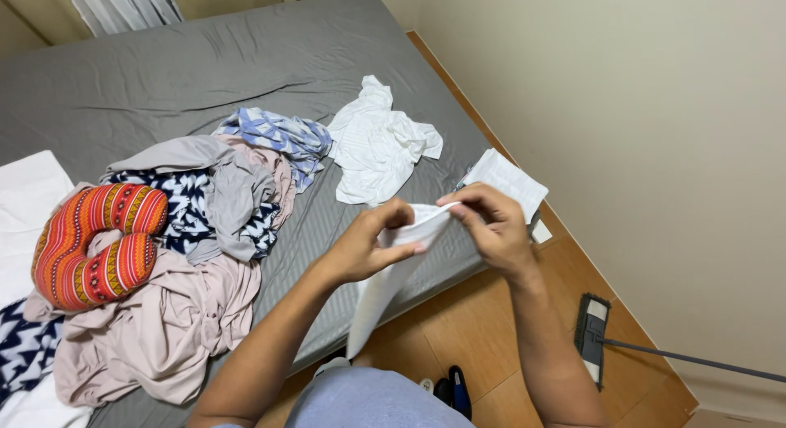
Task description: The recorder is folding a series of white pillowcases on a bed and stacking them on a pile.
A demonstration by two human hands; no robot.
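White cloth hangs between both hands over the bed's near right corner, its lower end drooping toward the wooden floor. The left hand pinches the cloth's top edge, thumb over fingers; the right hand pinches the same edge just beside it. A folded white cloth lies at the bed's right edge. A crumpled white shirt sits mid-bed, a clothes pile and striped neck pillow toward the left edge.
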